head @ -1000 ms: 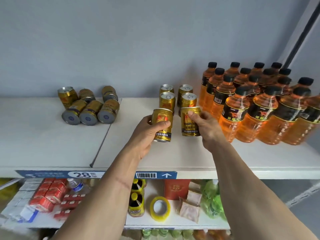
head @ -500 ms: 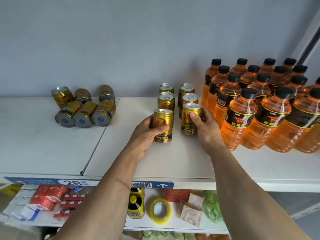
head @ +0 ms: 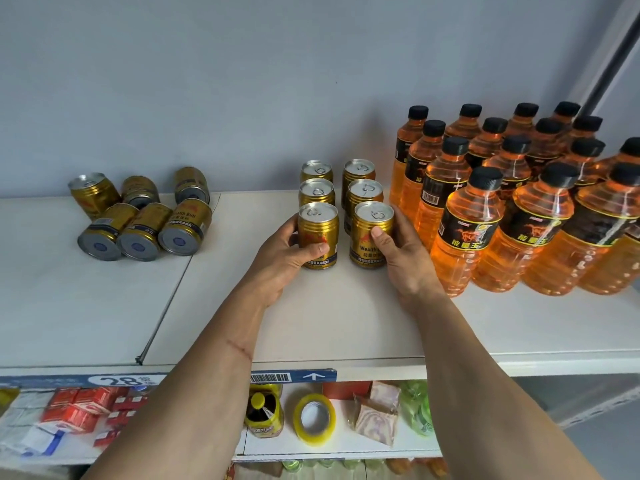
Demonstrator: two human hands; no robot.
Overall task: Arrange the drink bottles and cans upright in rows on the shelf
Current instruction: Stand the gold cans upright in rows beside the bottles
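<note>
Six gold cans stand upright in two rows of three on the white shelf [head: 346, 323]. My left hand [head: 284, 258] grips the near left can [head: 318, 235]; my right hand [head: 401, 251] grips the near right can [head: 372, 233], both set down on the shelf. Six more cans [head: 142, 213] sit far left, five on their sides. Orange bottles [head: 512, 202] stand in rows on the right, just beside my right hand.

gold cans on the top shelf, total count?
12. Six stand upright in two rows: the left hand holds the front-left can, the right hand the front-right can, four behind. Six sit in the left pile, mostly on their sides. None seem hidden.
</note>
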